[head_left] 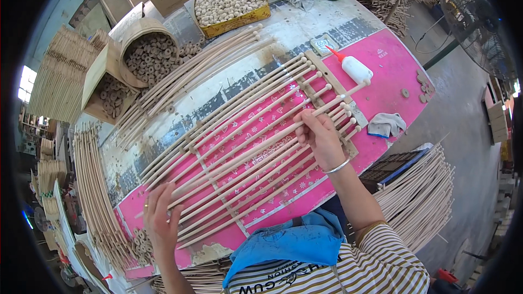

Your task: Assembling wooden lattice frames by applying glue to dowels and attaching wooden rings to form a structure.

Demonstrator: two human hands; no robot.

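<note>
My right hand [321, 136] is closed in a pinch around a pale wooden rod [351, 91]. Its knobbed end points up to the right, beyond the row of other rods. My left hand [162, 215] is at the plain left ends, fingers curved and thumb apart; a rod seems to pass by it, but I cannot tell whether they touch. Under both hands, several knobbed rods [245, 155] lie side by side across slotted wooden strips [321, 68] on a pink patterned sheet [389, 65]. A white glue bottle with a red nozzle [354, 68] lies beyond my right hand.
A yellow tin [235, 20] of wooden beads stands at the back. Wooden rings fill a round container [132, 73] and a box [90, 90] at left. More rods [95, 185] line the left edge. A glove [387, 125] lies at right; a fan [471, 13] stands beyond.
</note>
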